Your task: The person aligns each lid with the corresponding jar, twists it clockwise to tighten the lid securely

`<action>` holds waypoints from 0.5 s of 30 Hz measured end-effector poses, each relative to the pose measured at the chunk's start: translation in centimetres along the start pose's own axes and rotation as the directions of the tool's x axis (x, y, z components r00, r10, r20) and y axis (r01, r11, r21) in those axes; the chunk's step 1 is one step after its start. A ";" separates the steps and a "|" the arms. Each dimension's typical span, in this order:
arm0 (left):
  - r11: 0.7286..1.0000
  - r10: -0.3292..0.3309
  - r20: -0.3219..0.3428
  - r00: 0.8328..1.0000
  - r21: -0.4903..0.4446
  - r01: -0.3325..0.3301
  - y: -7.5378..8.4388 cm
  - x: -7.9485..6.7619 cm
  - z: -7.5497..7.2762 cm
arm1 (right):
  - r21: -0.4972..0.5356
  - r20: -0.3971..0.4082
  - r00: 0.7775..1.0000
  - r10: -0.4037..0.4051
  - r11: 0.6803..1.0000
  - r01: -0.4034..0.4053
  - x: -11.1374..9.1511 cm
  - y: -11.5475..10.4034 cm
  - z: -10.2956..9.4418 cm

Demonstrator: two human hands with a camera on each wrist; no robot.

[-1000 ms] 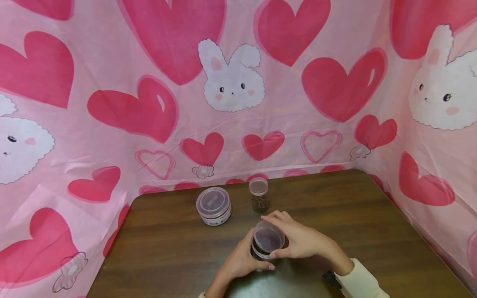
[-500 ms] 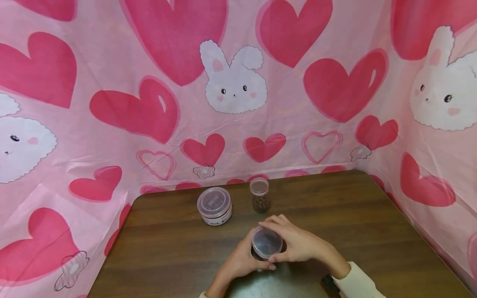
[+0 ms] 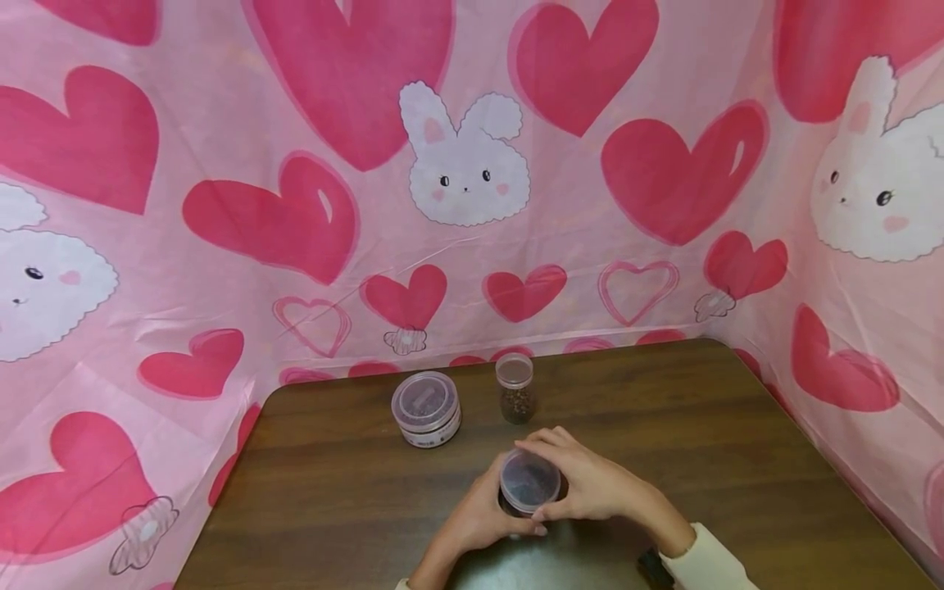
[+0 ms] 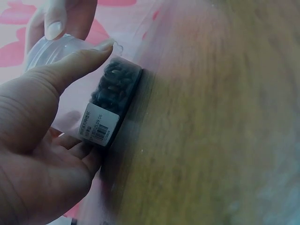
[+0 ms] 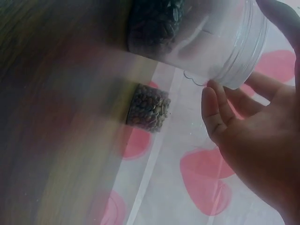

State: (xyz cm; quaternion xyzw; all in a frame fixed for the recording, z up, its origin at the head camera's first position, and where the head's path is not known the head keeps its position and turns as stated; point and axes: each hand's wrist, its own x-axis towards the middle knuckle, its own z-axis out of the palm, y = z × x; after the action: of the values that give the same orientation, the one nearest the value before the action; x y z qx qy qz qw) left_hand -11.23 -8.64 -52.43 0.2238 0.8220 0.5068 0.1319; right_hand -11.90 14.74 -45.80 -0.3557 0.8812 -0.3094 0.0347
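A clear plastic jar (image 4: 115,89) stands on the table, its lower part filled with dark seeds and a barcode label on its side. My left hand (image 3: 478,512) grips the jar's body, thumb on one side and fingers round the other. On top of the jar lies a clear round lid (image 3: 530,482), flat over the mouth. My right hand (image 3: 590,483) holds the lid by its edge between thumb and fingers. In the right wrist view, the fingers (image 5: 213,110) lie against the ridged rim.
Behind the hands stands a smaller lidded jar (image 3: 515,397) with brownish contents. A wide, low round tub (image 3: 425,410) with a lid is left of it. The brown wooden table (image 3: 332,492) ends at a pink cloth (image 3: 457,246) printed with hearts and rabbits.
The lid was tilted over the jar a second ago, with the dark contents showing beneath. Half a second ago it had come down flat on the mouth; the hands have hardly moved since.
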 end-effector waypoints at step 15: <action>1.000 0.014 0.001 1.000 -0.009 -0.014 -0.1 0.0 -0.1 | -0.038 0.011 1.000 0.011 0.999 -0.011 -0.2 -0.4 0.1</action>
State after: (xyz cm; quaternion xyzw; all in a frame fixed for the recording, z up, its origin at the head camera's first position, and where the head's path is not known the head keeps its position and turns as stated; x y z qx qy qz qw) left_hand -11.25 -8.74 -52.44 0.2292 0.8180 0.5114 0.1297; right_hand -11.48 14.62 -45.64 -0.3531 0.8888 -0.2902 0.0345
